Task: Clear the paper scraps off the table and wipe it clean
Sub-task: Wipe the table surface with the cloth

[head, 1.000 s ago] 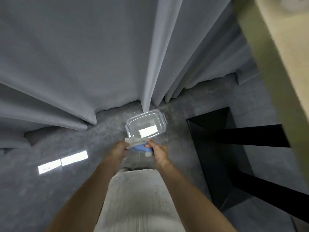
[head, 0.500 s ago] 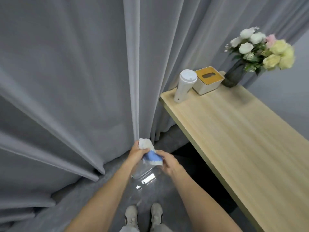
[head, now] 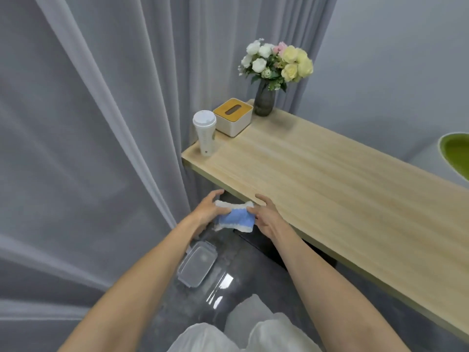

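A grey curtain [head: 88, 123] fills the left side and hangs down to the floor [head: 253, 270], which is dark and glossy. A long wooden table [head: 330, 186] runs from its left end beside the curtain off to the lower right. At the far left end of the table stand a dark vase [head: 264, 99] of white, pink and yellow flowers, a white tissue box [head: 233, 116] with a tan lid just in front of it, and a tall white lidded cup [head: 205, 133] near the table's corner. A green object [head: 456, 153] is cut off by the right edge. Pale trousers [head: 228, 334] show at the bottom.

A clear plastic container [head: 196, 264] sits on the floor under the left forearm, close to the curtain's hem. Both bare arms reach forward. The blue and white cloth [head: 236, 218] is held in the air between the two hands, just off the table's near edge and not touching the top. The left hand [head: 206, 212] grips the cloth's left side, thumb laid over it and fingers curled behind. The right hand [head: 267, 217] pinches its right side, with one finger extended toward the table edge.
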Motion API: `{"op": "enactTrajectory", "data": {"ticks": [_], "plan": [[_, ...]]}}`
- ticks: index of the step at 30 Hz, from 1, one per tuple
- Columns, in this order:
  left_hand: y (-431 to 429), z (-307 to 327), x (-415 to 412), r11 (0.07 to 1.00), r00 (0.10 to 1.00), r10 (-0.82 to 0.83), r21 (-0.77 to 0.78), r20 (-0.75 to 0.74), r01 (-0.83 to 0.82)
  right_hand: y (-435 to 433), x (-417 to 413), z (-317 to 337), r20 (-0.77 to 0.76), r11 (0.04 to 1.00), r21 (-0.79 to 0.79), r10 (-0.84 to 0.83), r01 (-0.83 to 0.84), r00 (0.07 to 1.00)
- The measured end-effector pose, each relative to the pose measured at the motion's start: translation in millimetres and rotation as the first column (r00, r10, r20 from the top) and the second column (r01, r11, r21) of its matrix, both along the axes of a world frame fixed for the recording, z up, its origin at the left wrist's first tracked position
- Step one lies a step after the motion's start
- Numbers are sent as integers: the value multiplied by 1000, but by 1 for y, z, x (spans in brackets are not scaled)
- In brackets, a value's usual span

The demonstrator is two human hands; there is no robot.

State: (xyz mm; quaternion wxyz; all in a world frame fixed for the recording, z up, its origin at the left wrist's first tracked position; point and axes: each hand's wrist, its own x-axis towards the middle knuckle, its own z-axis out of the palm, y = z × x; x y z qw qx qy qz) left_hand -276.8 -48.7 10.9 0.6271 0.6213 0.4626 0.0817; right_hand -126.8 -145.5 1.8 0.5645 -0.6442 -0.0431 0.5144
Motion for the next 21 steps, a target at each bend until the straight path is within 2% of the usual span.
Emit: {"op": "enactTrajectory", "data": {"ticks": [3, 5, 8, 11, 14, 15, 16, 17, 18, 19, 20, 21], "plan": [[-15, 11, 34, 975, 980, -180, 119, -83, 189, -25, 25, 14, 210, 990, -31, 138, -135, 968], [-28, 14, 59, 952, 965, -227, 177, -131, 248, -41, 42, 19, 350, 966, -116, 257, -230, 901], [-51, 17, 97, 920, 950, -271, 250, -152, 302, -63, 67, 19, 499, 950, -192, 311, -247, 809], [-72, 18, 130, 819, 896, -396, 363, -202, 444, -88, 95, 15, 634, 951, -230, 309, -208, 709], [-88, 19, 167, 673, 776, -507, 390, -375, 628, -115, 126, 15, 684, 951, -241, 308, -194, 661], [-92, 21, 179, 639, 729, -530, 362, -432, 679, -124, 137, 14, 673, 954, -239, 299, -184, 677], [-96, 24, 190, 644, 705, -545, 311, -453, 699, -132, 148, 15, 651, 960, -228, 275, -162, 708], [-99, 26, 201, 702, 722, -553, 234, -417, 673, -141, 159, 14, 621, 971, -201, 228, -128, 750], [-103, 29, 210, 796, 788, -535, 130, -304, 590, -149, 170, 14, 568, 984, -156, 158, -83, 808], [-108, 30, 217, 892, 883, -446, 11, -145, 452, -156, 180, 13, 486, 995, -96, 71, -28, 871], [-115, 31, 225, 949, 958, -285, -137, 12, 284, -162, 190, 13, 386, 999, -35, -15, 31, 923], [-122, 30, 234, 941, 986, -90, -312, 142, 131, -167, 198, 12, 290, 997, 14, -82, 81, 954]]}}
